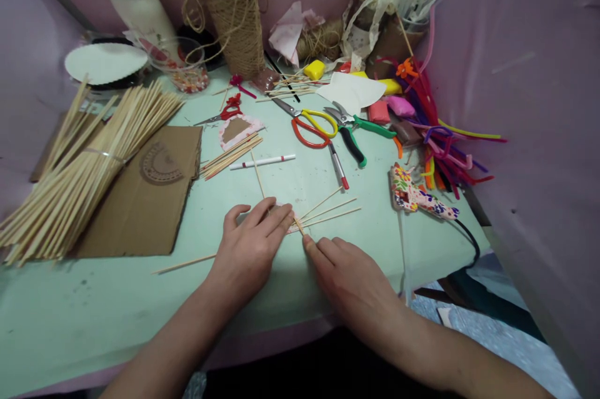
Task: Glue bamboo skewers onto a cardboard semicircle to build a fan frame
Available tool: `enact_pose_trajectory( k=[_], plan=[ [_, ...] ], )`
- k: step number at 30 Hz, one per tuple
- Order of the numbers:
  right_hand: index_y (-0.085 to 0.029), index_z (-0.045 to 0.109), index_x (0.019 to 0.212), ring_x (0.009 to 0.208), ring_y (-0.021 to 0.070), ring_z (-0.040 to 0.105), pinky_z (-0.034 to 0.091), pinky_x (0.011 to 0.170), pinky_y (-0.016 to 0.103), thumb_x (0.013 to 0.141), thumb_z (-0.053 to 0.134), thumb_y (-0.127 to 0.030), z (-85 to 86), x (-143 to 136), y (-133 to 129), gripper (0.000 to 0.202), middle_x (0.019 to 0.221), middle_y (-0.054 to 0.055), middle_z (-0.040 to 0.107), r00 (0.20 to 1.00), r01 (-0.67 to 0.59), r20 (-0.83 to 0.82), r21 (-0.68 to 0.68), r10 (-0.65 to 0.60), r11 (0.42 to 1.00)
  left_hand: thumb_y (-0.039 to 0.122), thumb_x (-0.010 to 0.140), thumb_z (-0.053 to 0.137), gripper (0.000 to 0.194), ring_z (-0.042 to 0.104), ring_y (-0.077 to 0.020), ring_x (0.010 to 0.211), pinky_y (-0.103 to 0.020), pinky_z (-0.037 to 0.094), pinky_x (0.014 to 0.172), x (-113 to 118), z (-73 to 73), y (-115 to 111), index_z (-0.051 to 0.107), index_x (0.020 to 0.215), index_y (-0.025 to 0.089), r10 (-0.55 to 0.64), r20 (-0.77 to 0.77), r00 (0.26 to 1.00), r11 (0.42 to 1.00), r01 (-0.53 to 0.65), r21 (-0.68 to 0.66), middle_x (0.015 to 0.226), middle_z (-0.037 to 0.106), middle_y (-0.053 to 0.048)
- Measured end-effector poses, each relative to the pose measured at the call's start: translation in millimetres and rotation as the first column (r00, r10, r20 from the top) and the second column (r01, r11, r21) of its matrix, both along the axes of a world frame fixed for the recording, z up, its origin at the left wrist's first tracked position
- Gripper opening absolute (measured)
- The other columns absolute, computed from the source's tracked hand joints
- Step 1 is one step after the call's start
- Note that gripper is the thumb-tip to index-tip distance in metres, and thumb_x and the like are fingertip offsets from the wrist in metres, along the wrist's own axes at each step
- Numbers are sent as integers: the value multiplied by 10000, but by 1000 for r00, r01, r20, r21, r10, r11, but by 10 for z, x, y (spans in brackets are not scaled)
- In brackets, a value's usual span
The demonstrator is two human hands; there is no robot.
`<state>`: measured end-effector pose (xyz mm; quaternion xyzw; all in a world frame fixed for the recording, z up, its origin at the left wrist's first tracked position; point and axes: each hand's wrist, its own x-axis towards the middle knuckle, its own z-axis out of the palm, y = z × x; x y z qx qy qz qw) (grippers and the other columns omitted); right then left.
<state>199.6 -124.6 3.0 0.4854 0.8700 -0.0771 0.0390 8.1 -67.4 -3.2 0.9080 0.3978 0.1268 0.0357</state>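
Bare forearms (178, 324) reach in from the near edge, L & R, over the pale green desk (117, 311). L hand (250, 246) is palm down, fingers extended & slightly bent, not closed round anything, fingertips pressing on a small pinkish patch (294, 226) at approx. mid-desk. R hand (344, 267) is mostly curled, thumb & index pinching the near end of a short stick (299, 224), whose far end meets the patch.

Three thin sticks (330, 216) fan out from the patch to the R; another stick (259, 175) runs up & away from the L hand's fingers, and one more (182, 263) pokes out L of that hand's wrist.

Just beyond: white pen (262, 162), loose pile of sticks (232, 156), pink-edged cardboard pc. (239, 128). Far L, a tied stick bundle (89, 167) lies partly on a cardboard sheet (150, 224) w/ a protractor (159, 167) on top.

Beyond the R hand: red-capped marker (338, 166), orange/yellow-handled scissors (296, 114), green-handled pruning shears (347, 119); flower-print glue gun (405, 189) near the R edge. Tall twine spool (232, 11) stands at back.
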Motion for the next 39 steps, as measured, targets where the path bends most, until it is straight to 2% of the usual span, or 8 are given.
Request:
enact_pose_trajectory(
  k=[11, 23, 30, 39],
  plan=[
    [-28, 449, 1337, 768, 217, 551, 468, 626, 371, 847, 518, -21, -1, -11, -16, 495, 911, 85, 628, 999, 3, 34, 2, -3, 1000, 62, 909, 414, 399, 502, -287, 1238, -487, 289, 937, -15, -29, 7, 585, 1240, 204, 9, -35, 999, 1000, -10, -22, 1348, 613, -31],
    [-87, 564, 1226, 727, 192, 562, 404, 587, 351, 901, 538, -96, 43, -39, -31, 326, 827, 42, 619, 997, 69, 19, 143, -73, 987, 138, 975, 370, 352, 494, -277, 1241, -475, 278, 935, -11, -16, 5, 595, 1236, 207, 20, -32, 999, 1000, -21, -16, 1339, 620, -21],
    [-84, 582, 1198, 721, 197, 554, 382, 573, 352, 890, 545, -92, 34, -35, -29, 310, 819, 41, 613, 998, 64, 3, 180, -66, 981, 180, 996, 346, 348, 501, -279, 1233, -480, 275, 935, 3, -13, 14, 599, 1233, 214, 22, -30, 999, 1000, -23, -19, 1328, 628, -24],
    [-80, 601, 1175, 703, 194, 553, 361, 568, 350, 876, 565, -91, 39, -44, -29, 302, 792, 37, 612, 999, 54, -8, 216, -54, 975, 142, 971, 383, 356, 495, -276, 1245, -488, 281, 935, -3, -26, 8, 599, 1246, 209, 23, -23, 999, 999, -23, -32, 1339, 620, -27]
  ],
)
